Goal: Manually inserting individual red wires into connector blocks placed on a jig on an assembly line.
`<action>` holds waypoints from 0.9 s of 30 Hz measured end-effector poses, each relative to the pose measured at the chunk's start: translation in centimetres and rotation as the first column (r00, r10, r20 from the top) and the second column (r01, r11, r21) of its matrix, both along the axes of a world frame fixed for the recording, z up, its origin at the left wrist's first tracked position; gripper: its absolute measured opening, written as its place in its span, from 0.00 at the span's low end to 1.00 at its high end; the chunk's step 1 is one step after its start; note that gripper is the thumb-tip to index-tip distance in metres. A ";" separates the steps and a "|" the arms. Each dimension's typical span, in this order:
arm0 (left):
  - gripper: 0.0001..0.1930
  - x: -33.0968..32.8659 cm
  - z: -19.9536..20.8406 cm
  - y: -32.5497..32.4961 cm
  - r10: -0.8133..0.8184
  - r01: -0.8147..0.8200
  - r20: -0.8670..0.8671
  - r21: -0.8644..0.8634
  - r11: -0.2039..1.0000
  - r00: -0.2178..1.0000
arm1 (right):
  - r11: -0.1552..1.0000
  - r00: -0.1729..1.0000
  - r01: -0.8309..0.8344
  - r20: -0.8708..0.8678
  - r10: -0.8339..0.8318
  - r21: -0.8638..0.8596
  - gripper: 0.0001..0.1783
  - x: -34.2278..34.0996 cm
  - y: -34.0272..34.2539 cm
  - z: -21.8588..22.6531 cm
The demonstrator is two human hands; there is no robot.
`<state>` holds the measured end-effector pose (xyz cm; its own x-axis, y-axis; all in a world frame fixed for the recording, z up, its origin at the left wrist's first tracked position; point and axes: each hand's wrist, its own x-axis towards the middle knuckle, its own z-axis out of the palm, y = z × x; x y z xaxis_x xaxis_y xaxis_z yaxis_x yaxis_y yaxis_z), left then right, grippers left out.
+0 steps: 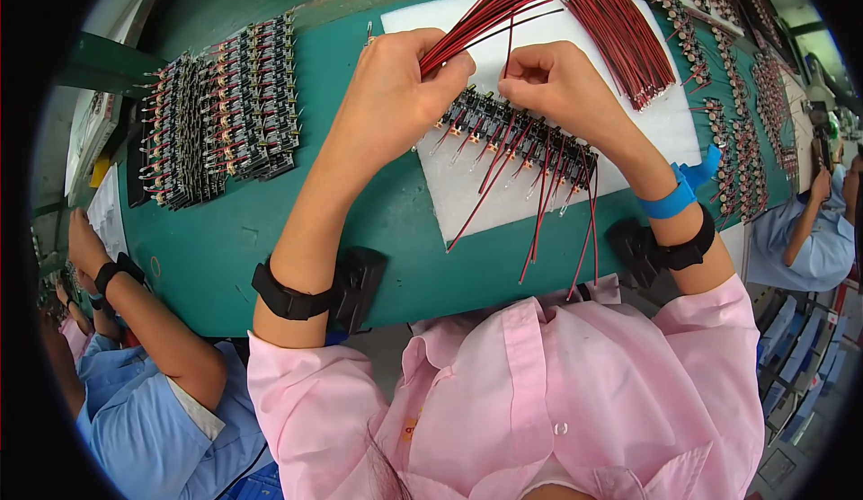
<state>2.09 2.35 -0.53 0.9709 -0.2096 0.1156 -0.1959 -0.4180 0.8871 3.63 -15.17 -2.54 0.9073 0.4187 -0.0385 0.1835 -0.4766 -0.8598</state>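
Observation:
My left hand (404, 82) is closed around a bundle of red and black wires (490, 6), which fans out to the upper right. Just to its right, my right hand (550, 78) pinches a single red wire (511, 42) standing upright between the fingertips. Below both hands lies a row of small black circuit boards (539, 145) on a white foam sheet (449, 203). Several red wires (539, 221) hang from that row toward me, along with small clear LEDs. The fingertips of my right hand hover at the row's far edge; whether they touch it I cannot tell.
Stacked rows of similar boards (225, 109) stand at the left of the green table (252, 257). A second wire bundle (620, 42) lies at the foam's far right. Strings of small round parts (733, 141) line the right side. Co-workers in blue (171, 401) sit on both sides.

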 end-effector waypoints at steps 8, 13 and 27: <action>0.11 0.0 0.4 0.0 0.017 -0.017 0.007 -0.020 1.000 1.000 | 0.995 0.994 0.004 0.107 0.007 -0.104 0.08 -0.2 0.4 0.1; 0.11 -0.1 0.6 0.1 0.026 -0.026 -0.011 -0.001 1.000 1.000 | 0.994 0.993 0.012 0.116 0.001 -0.111 0.08 -0.3 0.4 0.2; 0.10 -0.1 0.2 0.2 0.026 -0.026 0.009 -0.003 1.000 1.000 | 0.991 0.988 0.015 0.154 0.006 -0.134 0.09 -0.4 0.4 0.2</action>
